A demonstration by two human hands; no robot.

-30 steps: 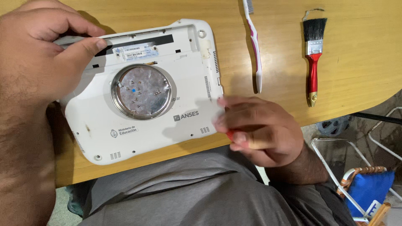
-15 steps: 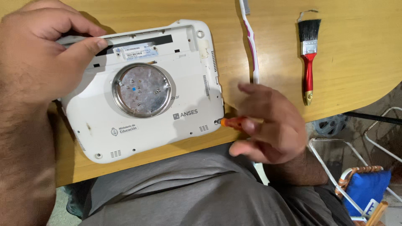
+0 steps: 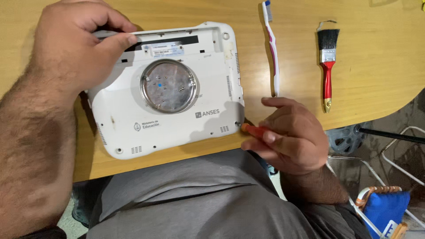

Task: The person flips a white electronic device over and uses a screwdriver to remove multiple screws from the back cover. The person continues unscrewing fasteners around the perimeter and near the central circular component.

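Right hand (image 3: pixel 287 137): fingers curled round a small orange-handled screwdriver (image 3: pixel 253 129), its tip at the near right corner of the white plastic laptop shell (image 3: pixel 177 119).
Left hand (image 3: pixel 71 48): spread flat, pressing the shell's far left corner.
Shell: lies underside up on the wooden table (image 3: pixel 376 66); probably light, stiff, slippery; best held by its edges.
Right of shell: pink-and-white toothbrush (image 3: pixel 272 53), then red-handled paintbrush (image 3: pixel 327 71).

A white laptop base (image 3: pixel 168 88) lies underside up on the wooden bench (image 3: pixel 376 62), a round metal plate (image 3: pixel 168 86) set in its middle. The left hand (image 3: pixel 73 44) presses on its far left corner. The right hand (image 3: pixel 287 135) grips an orange-handled screwdriver (image 3: pixel 254 129), tip at the near right corner screw. A toothbrush (image 3: pixel 272 48) and a red-handled paintbrush (image 3: pixel 327 66) lie beside the case, apart from each other.
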